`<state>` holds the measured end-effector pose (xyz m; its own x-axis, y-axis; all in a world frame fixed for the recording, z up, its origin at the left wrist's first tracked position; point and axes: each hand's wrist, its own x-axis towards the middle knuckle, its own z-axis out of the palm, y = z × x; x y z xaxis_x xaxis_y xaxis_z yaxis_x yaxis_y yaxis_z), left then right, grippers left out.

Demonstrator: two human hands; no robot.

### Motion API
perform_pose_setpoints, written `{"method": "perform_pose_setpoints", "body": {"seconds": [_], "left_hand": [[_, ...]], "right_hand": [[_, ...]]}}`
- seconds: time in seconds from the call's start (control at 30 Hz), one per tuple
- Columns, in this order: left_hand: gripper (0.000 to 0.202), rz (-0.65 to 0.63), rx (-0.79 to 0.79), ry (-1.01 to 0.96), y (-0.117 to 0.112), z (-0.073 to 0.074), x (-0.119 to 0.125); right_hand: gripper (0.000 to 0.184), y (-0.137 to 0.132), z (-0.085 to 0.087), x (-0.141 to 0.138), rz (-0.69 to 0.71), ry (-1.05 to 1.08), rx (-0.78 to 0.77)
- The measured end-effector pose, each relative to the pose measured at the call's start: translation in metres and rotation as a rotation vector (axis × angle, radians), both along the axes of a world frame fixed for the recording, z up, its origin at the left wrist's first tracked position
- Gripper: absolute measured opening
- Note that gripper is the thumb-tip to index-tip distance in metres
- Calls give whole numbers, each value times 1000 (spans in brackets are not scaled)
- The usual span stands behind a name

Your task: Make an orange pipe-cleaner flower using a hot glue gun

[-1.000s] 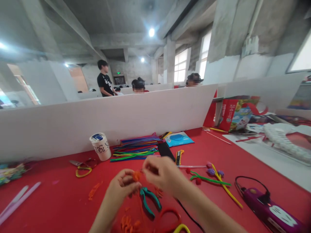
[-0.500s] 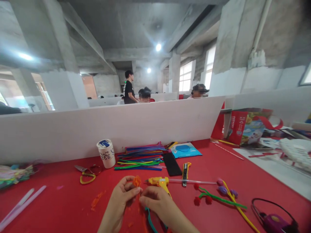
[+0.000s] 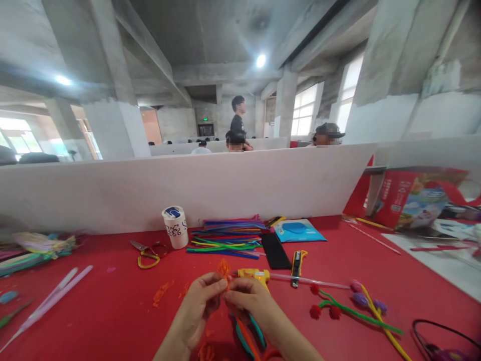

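Between my two hands is an orange pipe cleaner [image 3: 224,268], its fluffy head pointing up and its stem apparently running down below my fingers. My left hand [image 3: 203,303] pinches it just under the head with thumb and forefinger. From the other side, the fingertips of my right hand [image 3: 255,303] are closed on the stem. Right behind my right hand lies a yellow glue gun [image 3: 255,274] with a clear glue stick in its back. Teal tool handles [image 3: 257,331] show partly under my right wrist. Orange scraps [image 3: 163,294] are scattered left of my hands.
Scissors [image 3: 148,258], a white cup [image 3: 175,228], pipe cleaners [image 3: 225,235], a black phone [image 3: 276,250], a blue packet [image 3: 299,230] and a box cutter [image 3: 296,268] lie farther back. Finished-looking green [image 3: 356,317] and yellow stems sit right. A white partition [image 3: 188,185] bounds the table; people are beyond.
The view has swung left, so the table items appear farther right. Both hands have drawn closer together around the orange pipe cleaner. The standing person beyond the partition has moved right.
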<state>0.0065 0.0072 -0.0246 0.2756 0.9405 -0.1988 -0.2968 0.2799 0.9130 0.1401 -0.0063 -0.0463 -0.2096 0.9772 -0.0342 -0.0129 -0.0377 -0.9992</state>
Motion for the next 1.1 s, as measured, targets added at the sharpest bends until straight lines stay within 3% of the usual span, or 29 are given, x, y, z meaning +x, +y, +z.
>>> {"method": "perform_pose_setpoints", "body": {"seconds": [0.07, 0.23, 0.33, 0.47, 0.57, 0.63, 0.73, 0.8, 0.9, 1.0, 1.1], "left_hand": [[11, 10, 94, 74, 4, -2, 0], [4, 35, 531, 247, 11, -6, 2], [8, 15, 602, 271, 6, -5, 4], [12, -23, 613, 294, 4, -6, 3], [19, -99, 541, 349, 15, -9, -7], [32, 60, 469, 436, 27, -8, -21], [18, 193, 451, 478, 41, -2, -48], [9, 205, 426, 488, 46, 3, -65], [25, 258, 389, 483, 47, 9, -79], [39, 292, 328, 394, 45, 9, -80], [38, 278, 272, 284, 45, 8, -77]], "right_hand": [[18, 4, -4, 1, -1, -63, 52], [5, 16, -14, 9, -113, -231, 280], [7, 19, -18, 11, -105, -288, 354], [8, 18, -21, 11, -82, -339, 389], [10, 18, -20, 15, -80, -385, 396], [11, 20, -18, 22, -110, -425, 407], [12, 24, -15, 34, -166, -482, 413], [12, 26, -14, 40, -186, -501, 406], [11, 29, -15, 44, -214, -506, 374], [15, 31, -16, 47, -244, -492, 323], [22, 31, -17, 52, -245, -456, 242]]}}
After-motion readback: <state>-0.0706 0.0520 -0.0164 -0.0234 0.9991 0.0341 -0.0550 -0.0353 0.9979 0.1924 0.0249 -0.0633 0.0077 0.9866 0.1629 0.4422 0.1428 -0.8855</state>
